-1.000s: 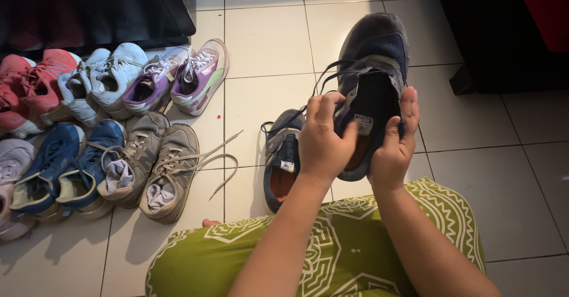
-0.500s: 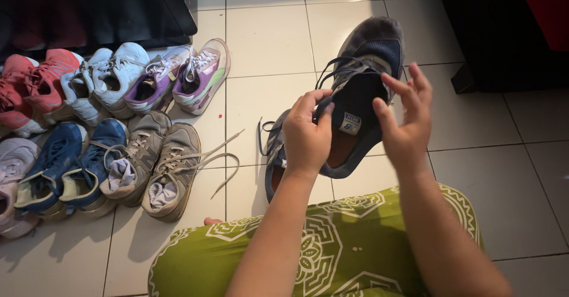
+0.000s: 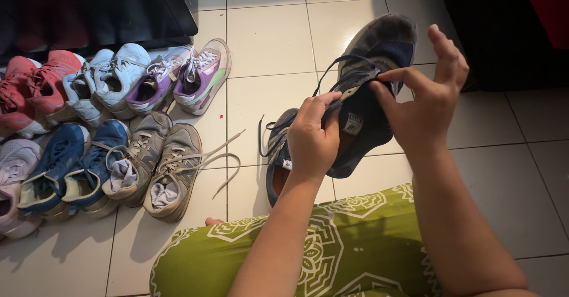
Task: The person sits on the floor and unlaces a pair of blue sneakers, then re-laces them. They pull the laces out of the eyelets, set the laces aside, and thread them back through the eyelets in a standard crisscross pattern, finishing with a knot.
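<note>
The dark blue shoe (image 3: 370, 90) has tipped up. The left hand (image 3: 312, 138) grips its side; the right hand (image 3: 428, 92) now pinches the tongue (lacing looks under way).

Just one camera here, worn on the head. It looks steeply down, close over the hands (image 3: 373, 119) and tiled floor (image 3: 267, 36).
</note>
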